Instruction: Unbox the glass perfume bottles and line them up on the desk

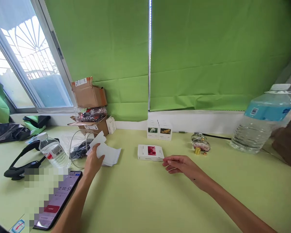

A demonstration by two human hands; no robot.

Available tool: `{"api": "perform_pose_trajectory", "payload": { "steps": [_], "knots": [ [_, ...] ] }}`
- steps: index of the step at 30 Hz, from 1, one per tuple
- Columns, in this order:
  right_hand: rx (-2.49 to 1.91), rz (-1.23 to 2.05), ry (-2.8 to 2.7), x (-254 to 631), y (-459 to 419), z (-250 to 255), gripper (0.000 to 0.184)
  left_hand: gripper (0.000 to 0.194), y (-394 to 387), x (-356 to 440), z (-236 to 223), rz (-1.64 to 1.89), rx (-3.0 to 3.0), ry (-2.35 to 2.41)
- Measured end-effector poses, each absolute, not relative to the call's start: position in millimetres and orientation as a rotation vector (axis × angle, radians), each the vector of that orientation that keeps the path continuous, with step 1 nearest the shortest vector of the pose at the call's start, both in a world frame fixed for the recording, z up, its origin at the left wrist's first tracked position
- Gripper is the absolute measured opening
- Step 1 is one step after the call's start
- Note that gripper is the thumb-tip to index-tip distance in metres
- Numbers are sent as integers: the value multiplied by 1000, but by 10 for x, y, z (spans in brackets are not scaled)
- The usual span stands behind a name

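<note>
In the head view, the white box (143,151) lies flat, its long axis running left to right, just left of my right hand (181,164), the nearer one; those fingers are loosely bent, part open, holding nothing I can see, and I cannot tell whether they touch its corner. My left hand (92,164) grips folded white card (109,153), all above the green table (135,197), with two small cartons (158,133) behind the box and green curtains (208,58) beyond.
</note>
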State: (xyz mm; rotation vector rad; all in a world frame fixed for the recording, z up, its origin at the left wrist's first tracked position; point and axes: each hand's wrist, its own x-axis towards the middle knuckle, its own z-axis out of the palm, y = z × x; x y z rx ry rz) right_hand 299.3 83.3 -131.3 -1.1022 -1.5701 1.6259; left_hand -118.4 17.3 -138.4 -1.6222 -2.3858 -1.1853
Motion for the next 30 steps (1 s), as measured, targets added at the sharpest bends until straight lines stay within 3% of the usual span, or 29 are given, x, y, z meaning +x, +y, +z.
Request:
{"api": "perform_pose_trajectory", "payload": {
  "steps": [7,12,17,25,30],
  "knots": [
    [-1128,1664,-1572,3015,899,-1410,38,56,101,-1196,-1421,-804,-1534,-2207],
    [-1169,1640,-1604,2990,911,-1525,39,43,136,-962,-1372,-890,-1550,-1982],
    [-1222,1546,-1640,2926,889,-1649,38,35,286,-390,-1300,-894,-2099,-1834],
    [-1206,1442,-1615,2870,824,-1745,33,69,787,393,-1316,-417,-2605,-1698],
    [-1203,1407,-1609,2838,808,-1768,31,54,1115,470,-1203,-287,-2604,-1676]
  ]
}}
